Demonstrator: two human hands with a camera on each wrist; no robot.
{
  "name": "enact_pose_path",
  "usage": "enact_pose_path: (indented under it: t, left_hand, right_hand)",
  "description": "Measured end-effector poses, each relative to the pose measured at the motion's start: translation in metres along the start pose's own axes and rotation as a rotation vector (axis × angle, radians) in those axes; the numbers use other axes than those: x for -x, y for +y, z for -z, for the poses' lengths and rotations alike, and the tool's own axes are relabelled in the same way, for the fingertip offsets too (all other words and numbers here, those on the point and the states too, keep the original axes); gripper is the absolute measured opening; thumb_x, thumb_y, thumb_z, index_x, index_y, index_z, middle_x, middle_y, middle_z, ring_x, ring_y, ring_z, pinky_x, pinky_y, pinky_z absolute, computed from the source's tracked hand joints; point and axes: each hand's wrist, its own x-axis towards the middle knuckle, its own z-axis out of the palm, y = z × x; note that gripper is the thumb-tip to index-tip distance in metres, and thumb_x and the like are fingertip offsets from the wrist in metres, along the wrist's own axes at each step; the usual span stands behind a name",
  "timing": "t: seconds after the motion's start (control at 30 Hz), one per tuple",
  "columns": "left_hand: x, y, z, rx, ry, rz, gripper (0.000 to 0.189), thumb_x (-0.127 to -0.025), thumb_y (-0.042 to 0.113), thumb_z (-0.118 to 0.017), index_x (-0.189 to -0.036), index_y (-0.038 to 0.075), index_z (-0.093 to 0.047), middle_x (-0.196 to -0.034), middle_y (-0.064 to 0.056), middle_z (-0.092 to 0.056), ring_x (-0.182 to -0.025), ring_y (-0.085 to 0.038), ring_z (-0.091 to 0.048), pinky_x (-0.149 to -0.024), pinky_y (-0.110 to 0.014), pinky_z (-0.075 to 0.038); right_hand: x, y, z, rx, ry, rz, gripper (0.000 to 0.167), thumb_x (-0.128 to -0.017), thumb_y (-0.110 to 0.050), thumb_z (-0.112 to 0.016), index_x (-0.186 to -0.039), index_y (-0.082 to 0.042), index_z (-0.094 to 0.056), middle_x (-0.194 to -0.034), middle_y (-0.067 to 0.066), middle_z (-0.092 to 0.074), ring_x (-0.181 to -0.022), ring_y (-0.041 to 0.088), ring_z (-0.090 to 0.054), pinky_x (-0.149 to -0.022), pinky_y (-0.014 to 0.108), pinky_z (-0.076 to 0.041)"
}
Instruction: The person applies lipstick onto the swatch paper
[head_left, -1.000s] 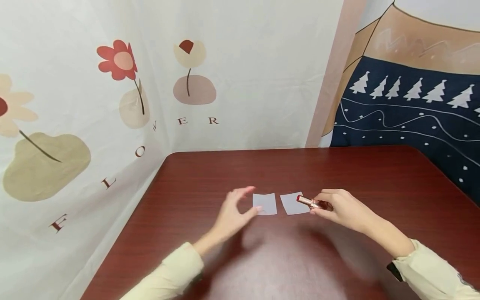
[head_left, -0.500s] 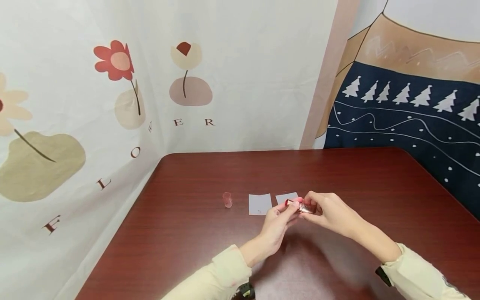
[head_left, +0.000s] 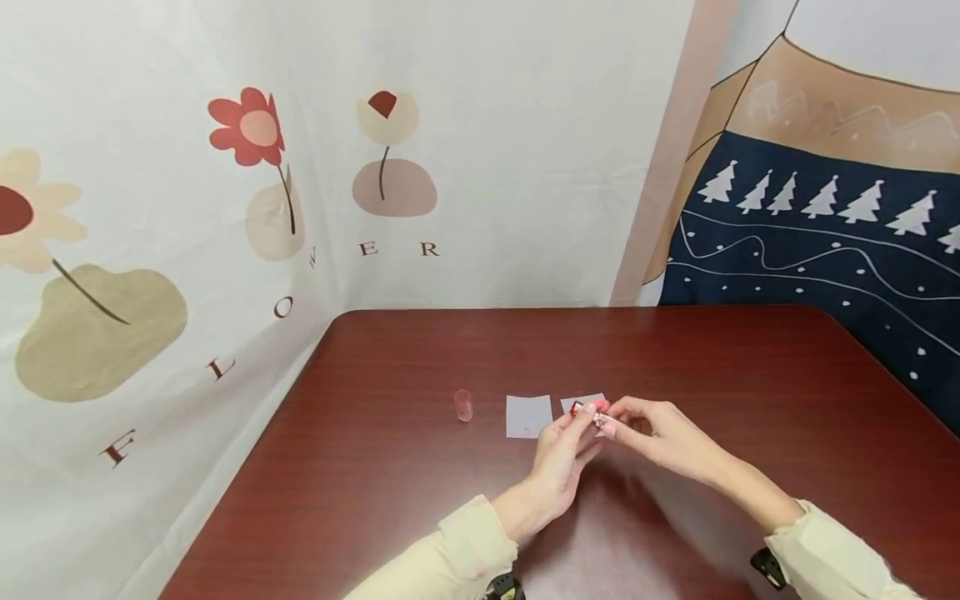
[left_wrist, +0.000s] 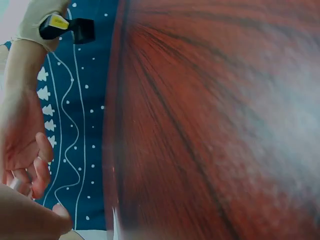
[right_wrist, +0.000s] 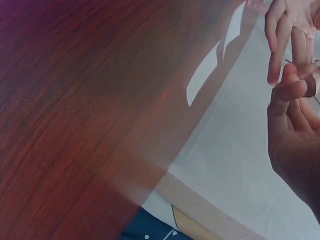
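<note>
A lipstick (head_left: 602,419) with a red tip and a shiny metallic tube is held above the table between both hands. My left hand (head_left: 555,465) pinches it near its red end. From the other side my right hand (head_left: 678,435) holds the base end between thumb and fingers. Most of the tube is hidden by fingers. To the left on the table lies a clear pinkish cap (head_left: 464,406). In the right wrist view, the fingers of the right hand (right_wrist: 295,130) meet those of the left hand (right_wrist: 295,30) around a small shiny part of the lipstick.
Two white paper squares lie on the dark red table (head_left: 420,350): the left square (head_left: 527,414) in plain sight, the right square (head_left: 572,403) partly behind the hands. A printed white curtain (head_left: 495,150) hangs behind, a navy one (head_left: 810,242) at right.
My left hand has moved right from beside the left paper and taken hold of the lipstick. The cap has come into sight on the table. Lately the right hand's fingers have shifted on the base.
</note>
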Motion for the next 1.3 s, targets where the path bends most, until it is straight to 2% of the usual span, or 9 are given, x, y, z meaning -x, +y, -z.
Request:
enact_pose_path:
  t: [0.13,0.27,0.4,0.6,0.7,0.87,1.03,1.17,1.3]
  left_hand:
    - [-0.001,0.001,0.000,0.005,0.045,-0.001,0.037,-0.091,0.023,-0.059,-0.116,-0.003,-0.063,-0.108,-0.008,-0.067,-0.103,-0.016,-0.061,-0.097,-0.044,-0.037]
    - [-0.002,0.002,-0.001,0.012,0.069,0.007,0.036,-0.090,0.024,-0.060,-0.114,-0.002,-0.064,-0.108,-0.010,-0.067,-0.107,-0.019,-0.059,-0.099,-0.047,-0.034]
    - [-0.002,0.003,-0.002,0.005,0.072,0.010,0.036,-0.090,0.025,-0.060,-0.114,-0.002,-0.063,-0.109,-0.011,-0.066,-0.108,-0.020,-0.059,-0.098,-0.045,-0.036]
    - [-0.002,0.004,0.003,0.020,0.107,0.020,0.030,-0.090,0.023,-0.061,-0.109,0.001,-0.066,-0.099,-0.005,-0.069,-0.101,-0.018,-0.061,-0.098,-0.046,-0.035]
    - [-0.002,0.004,0.005,0.015,0.088,0.018,0.031,-0.090,0.023,-0.060,-0.111,0.000,-0.066,-0.101,-0.006,-0.069,-0.105,-0.019,-0.060,-0.099,-0.048,-0.032]
    - [-0.002,0.008,0.008,-0.010,0.050,0.022,0.034,-0.090,0.023,-0.060,-0.113,-0.001,-0.065,-0.106,-0.009,-0.068,-0.106,-0.020,-0.060,-0.097,-0.046,-0.035]
    - [-0.002,0.012,0.011,-0.073,0.013,0.064,0.036,-0.090,0.025,-0.058,-0.113,-0.002,-0.064,-0.108,-0.012,-0.066,-0.102,-0.019,-0.061,-0.095,-0.046,-0.038]
    - [-0.002,0.014,0.014,-0.079,-0.003,0.081,0.036,-0.090,0.024,-0.057,-0.114,-0.002,-0.064,-0.108,-0.011,-0.066,-0.104,-0.019,-0.060,-0.096,-0.046,-0.037]
    - [-0.004,0.017,0.018,-0.069,-0.042,0.083,0.036,-0.091,0.024,-0.056,-0.116,-0.001,-0.063,-0.106,-0.007,-0.067,-0.105,-0.017,-0.059,-0.097,-0.045,-0.035]
  right_hand:
    - [0.002,-0.003,-0.003,-0.018,0.047,0.002,0.024,-0.082,-0.022,-0.072,-0.100,-0.015,-0.057,-0.075,-0.006,-0.060,-0.059,0.008,-0.054,-0.045,0.024,-0.044]
    - [0.003,-0.004,-0.005,-0.100,0.002,-0.067,0.014,-0.091,-0.021,-0.061,-0.101,-0.012,-0.058,-0.076,0.004,-0.060,-0.058,0.017,-0.054,-0.039,0.029,-0.045]
    - [0.004,-0.003,-0.008,-0.126,-0.006,-0.126,0.017,-0.093,-0.022,-0.059,-0.105,-0.011,-0.057,-0.075,0.007,-0.060,-0.060,0.022,-0.056,-0.042,0.032,-0.047]
    - [0.001,-0.001,-0.018,-0.205,0.015,-0.121,0.017,-0.091,-0.018,-0.062,-0.105,-0.009,-0.056,-0.078,0.009,-0.062,-0.064,0.024,-0.061,-0.042,0.035,-0.048]
    - [-0.001,-0.001,-0.018,-0.252,-0.011,-0.130,0.013,-0.094,-0.019,-0.056,-0.102,-0.008,-0.058,-0.076,0.012,-0.060,-0.061,0.023,-0.059,-0.041,0.036,-0.048]
    - [-0.002,0.002,-0.016,-0.336,-0.074,-0.132,0.019,-0.097,-0.019,-0.051,-0.100,-0.002,-0.057,-0.078,0.021,-0.058,-0.058,0.020,-0.055,-0.042,0.036,-0.048]
    - [-0.001,0.005,-0.013,-0.529,-0.147,-0.152,0.025,-0.098,-0.015,-0.048,-0.101,0.010,-0.052,-0.079,0.029,-0.054,-0.059,0.016,-0.052,-0.042,0.033,-0.047]
    - [-0.002,0.006,-0.014,-0.674,-0.201,-0.162,0.033,-0.100,-0.014,-0.042,-0.102,0.018,-0.045,-0.076,0.019,-0.055,-0.060,0.011,-0.050,-0.042,0.026,-0.044]
    - [-0.005,0.007,-0.016,-0.757,-0.232,-0.157,0.037,-0.102,-0.016,-0.036,-0.104,0.021,-0.043,-0.076,0.006,-0.056,-0.060,0.009,-0.049,-0.044,0.023,-0.042]
